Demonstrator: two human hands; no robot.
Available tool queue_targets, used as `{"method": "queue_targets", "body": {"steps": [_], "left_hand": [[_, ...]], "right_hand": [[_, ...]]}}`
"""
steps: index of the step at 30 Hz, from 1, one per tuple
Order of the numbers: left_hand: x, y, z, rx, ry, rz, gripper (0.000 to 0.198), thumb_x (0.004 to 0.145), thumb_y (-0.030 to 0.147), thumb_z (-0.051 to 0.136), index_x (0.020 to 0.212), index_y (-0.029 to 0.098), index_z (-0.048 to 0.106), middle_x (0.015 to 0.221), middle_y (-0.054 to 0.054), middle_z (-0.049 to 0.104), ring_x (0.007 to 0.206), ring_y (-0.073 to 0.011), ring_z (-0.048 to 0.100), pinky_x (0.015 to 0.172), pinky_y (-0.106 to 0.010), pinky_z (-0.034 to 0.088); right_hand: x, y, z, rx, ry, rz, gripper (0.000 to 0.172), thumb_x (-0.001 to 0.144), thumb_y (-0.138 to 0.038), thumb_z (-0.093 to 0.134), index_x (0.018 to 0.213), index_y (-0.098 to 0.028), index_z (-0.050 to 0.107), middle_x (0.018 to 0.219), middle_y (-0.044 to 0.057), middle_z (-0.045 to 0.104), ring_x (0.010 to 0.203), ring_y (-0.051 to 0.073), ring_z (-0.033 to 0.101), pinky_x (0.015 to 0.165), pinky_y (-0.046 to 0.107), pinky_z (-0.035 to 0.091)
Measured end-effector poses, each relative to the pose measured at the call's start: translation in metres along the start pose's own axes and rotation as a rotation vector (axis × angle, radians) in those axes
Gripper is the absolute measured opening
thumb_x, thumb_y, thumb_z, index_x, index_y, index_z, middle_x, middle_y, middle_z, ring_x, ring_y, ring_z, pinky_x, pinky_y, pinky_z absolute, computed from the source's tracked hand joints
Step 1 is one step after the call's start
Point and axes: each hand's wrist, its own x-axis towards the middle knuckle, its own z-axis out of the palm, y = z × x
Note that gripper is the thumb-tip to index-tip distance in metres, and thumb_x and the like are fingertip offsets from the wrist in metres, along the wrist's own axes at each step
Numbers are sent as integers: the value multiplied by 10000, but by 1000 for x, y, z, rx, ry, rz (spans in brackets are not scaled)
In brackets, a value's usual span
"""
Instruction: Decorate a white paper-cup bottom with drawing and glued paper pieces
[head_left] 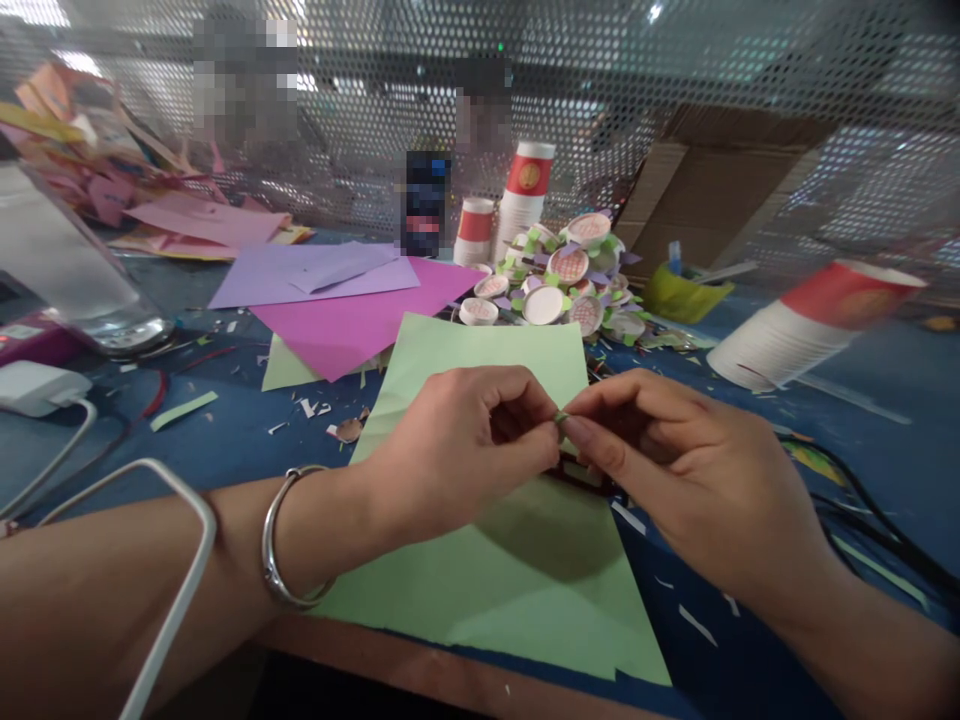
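Observation:
My left hand (480, 440), with a silver bangle on the wrist, is closed in a pinch over a light green paper sheet (480, 580). Facing it, my right hand (690, 460) pinches too, and the fingertips of both nearly meet. Between them shows a tiny green piece of paper (561, 417), mostly hidden by the fingers. Under the fingertips lies a dark-framed object (581, 472) on the sheet, partly covered by my hands; its kind I cannot make out.
Behind the sheet are a pile of decorated paper discs (544, 305) and stacked red-and-white paper cups (523, 195). Purple paper (322, 270) and magenta paper (360, 315) lie left. A tilted cup stack (810, 325) and yellow-green container (686, 295) stand right. A white cable (180, 590) crosses my left forearm.

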Motion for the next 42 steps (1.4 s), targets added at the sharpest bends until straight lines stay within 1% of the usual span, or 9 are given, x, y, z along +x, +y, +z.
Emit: {"method": "queue_targets", "body": {"steps": [5,12,14,19,23,26,34,39,42], "left_hand": [[2,-7,0,-133,-89,-57,154,867,304,665,834,156,687,762,-10,695,702,-122,601,628,-241,461],[0,2,-4,143,-43,74,80,868,154,624,818,163,686,743,8,688,678,-108,579,608,-238,411],[1,1,-2,-41,-93,16,89,900,206,631,838,157,671,761,-8,692,701,-116,605,645,-238,451],[7,-6,3,-850,-220,-352,250,997,322,549,860,131,632,816,-83,733,763,-149,719,756,-268,565],[11,-7,-1,-977,-240,-454,14,915,126,654,912,124,640,830,-68,727,772,-122,729,766,-213,561],[13,-5,-4,-1025,-234,-479,70,879,64,675,908,124,653,801,-39,700,740,-101,720,750,-187,557],[9,-1,-7,-1102,-265,-459,232,801,-24,695,975,128,672,763,-3,679,660,-69,678,656,-152,521],[9,-2,-6,-1050,-142,-353,240,843,3,683,1039,132,631,762,13,651,693,-59,648,712,-163,514],[9,-5,-3,-967,-74,-262,256,840,21,709,1047,135,610,773,26,632,691,-52,616,698,-161,483]], "right_hand": [[0,0,-1,-32,29,-26,101,912,-271,686,820,-231,697,699,-28,676,559,76,589,491,164,458],[3,1,-4,131,-38,81,240,885,-433,740,796,-214,703,692,-5,674,582,98,625,525,176,517],[4,1,-6,155,-45,99,277,886,-470,739,794,-212,707,702,3,673,590,104,625,523,185,520],[3,5,-8,223,-30,88,178,907,-397,748,836,-235,722,703,-24,661,583,79,604,524,161,499],[1,9,-7,346,-70,107,87,905,-338,761,908,-262,719,703,-41,679,610,81,632,553,155,513],[0,10,-7,387,-76,102,84,899,-333,768,925,-264,728,698,-39,666,609,87,614,554,170,510],[1,11,-6,408,-77,94,114,899,-368,763,969,-280,744,695,-27,652,603,107,580,525,210,483],[-1,14,-6,405,-28,151,199,936,-440,706,1081,-308,743,810,-10,676,668,121,624,555,227,530],[0,14,-7,348,-3,167,244,938,-492,683,991,-267,763,922,22,699,673,117,632,544,227,536]]}}
